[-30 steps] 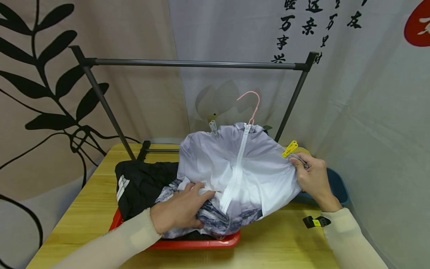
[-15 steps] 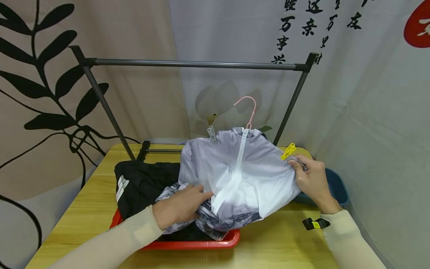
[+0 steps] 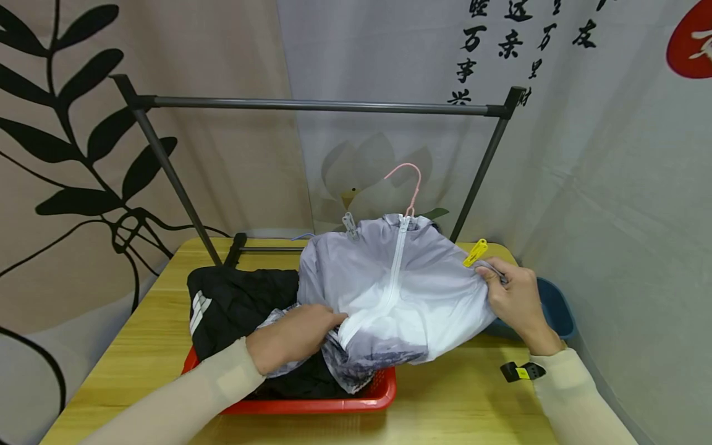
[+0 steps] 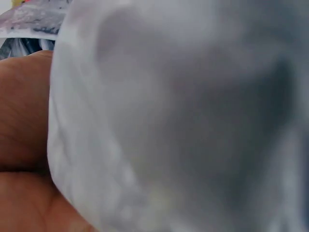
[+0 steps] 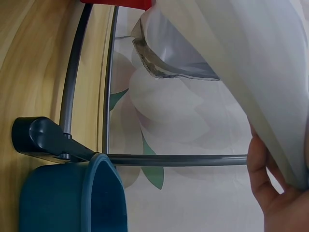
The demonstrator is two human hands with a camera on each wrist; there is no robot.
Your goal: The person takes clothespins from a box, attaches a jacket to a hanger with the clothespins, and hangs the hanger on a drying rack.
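Observation:
A lilac, white and grey-patterned zip jacket [image 3: 356,259] hangs on a pink hanger [image 3: 412,191], propped upright over a red basket. My right hand [image 3: 517,296] pinches the jacket's shoulder end, beside a yellow clothespin [image 3: 476,253]. A grey clothespin [image 3: 350,226] grips the other shoulder. Lower on the front, my left hand [image 3: 295,337] holds the jacket by the edge near the zip, fingers curled. Pale cloth [image 4: 87,145] covers most of the left wrist view, hiding the fingertips. In the right wrist view the fingers [image 5: 260,169] show under the cloth.
The red basket [image 3: 311,406] holds dark clothes, with black striped clothing [image 3: 239,303] spilling over its left side. Behind stands a dark metal rack [image 3: 322,105] on the wooden table [image 3: 445,402]. A blue bin [image 3: 556,309] sits behind my right hand.
The jacket and hanger have sunk slightly and shifted left. My left hand has gone from spread fingers on the jacket to curled fingers at its front. More of the basket shows.

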